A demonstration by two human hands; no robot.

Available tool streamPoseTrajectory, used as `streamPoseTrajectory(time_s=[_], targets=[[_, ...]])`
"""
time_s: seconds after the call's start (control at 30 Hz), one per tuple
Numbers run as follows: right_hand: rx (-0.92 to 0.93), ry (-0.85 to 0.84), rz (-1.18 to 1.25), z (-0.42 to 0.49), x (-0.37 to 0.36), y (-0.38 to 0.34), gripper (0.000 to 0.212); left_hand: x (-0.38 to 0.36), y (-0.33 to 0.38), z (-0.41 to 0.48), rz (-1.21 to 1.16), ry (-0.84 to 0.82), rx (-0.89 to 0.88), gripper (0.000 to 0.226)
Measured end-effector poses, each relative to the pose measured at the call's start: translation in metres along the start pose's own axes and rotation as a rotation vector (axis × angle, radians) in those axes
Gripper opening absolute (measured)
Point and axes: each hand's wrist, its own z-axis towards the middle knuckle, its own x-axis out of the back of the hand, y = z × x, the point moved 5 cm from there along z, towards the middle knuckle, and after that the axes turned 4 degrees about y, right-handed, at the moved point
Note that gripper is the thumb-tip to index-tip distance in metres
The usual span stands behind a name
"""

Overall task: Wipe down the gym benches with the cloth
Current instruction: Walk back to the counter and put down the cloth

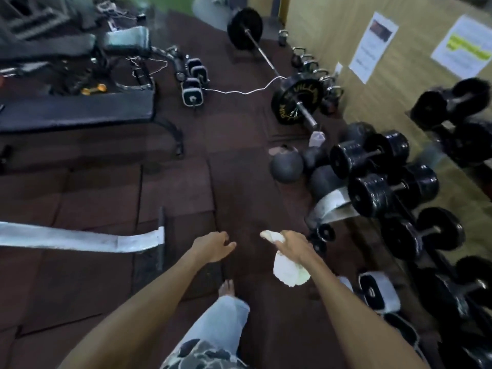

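My right hand (295, 247) grips a crumpled white cloth (288, 272), which hangs below the fist over the dark floor. My left hand (217, 246) floats beside it with loosely curled fingers and holds nothing. A flat black bench (77, 110) stands at the left, well ahead of both hands. A second padded bench (125, 39) with a grey seat sits farther back at the upper left. Neither hand touches a bench.
A grey metal bar (80, 239) juts in from the left at hand height. A dumbbell rack (386, 177) lines the right wall. A loaded barbell (269, 62), kettlebells and medicine balls (287, 166) lie ahead right. Brown rubber floor tiles (226, 155) run forward between them.
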Motion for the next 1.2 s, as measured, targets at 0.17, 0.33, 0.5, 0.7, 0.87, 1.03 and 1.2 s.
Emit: streamPoseTrajectory(time_s=[0.17, 0.33, 0.5, 0.7, 0.87, 1.03, 1.2], targets=[[0.025, -0.015, -0.022, 0.12, 0.049, -0.048, 0.017, 0.068, 0.0, 0.114, -0.001, 0.056, -0.04, 0.053], [0.01, -0.047, -0.017, 0.227, 0.114, -0.111, 0.036, 0.149, -0.019, 0.206, 0.005, 0.011, -0.023, 0.055], [0.062, -0.052, -0.002, 0.319, 0.176, -0.172, 0.049, 0.239, -0.042, 0.295, -0.018, 0.036, 0.024, 0.056], [0.14, -0.035, -0.037, 0.472, 0.242, -0.227, 0.04, 0.34, -0.062, 0.43, -0.051, 0.108, 0.065, 0.055], [0.159, -0.079, 0.038, 0.623, 0.301, -0.273, 0.066, 0.42, -0.064, 0.559, -0.018, 0.091, 0.079, 0.056], [0.139, -0.099, 0.03, 0.758, 0.363, -0.314, 0.055, 0.5, -0.068, 0.669, -0.019, 0.048, 0.127, 0.054], [0.192, -0.27, -0.022, 0.868, 0.417, -0.354, 0.033, 0.563, -0.075, 0.789, 0.017, -0.081, 0.102, 0.057]])
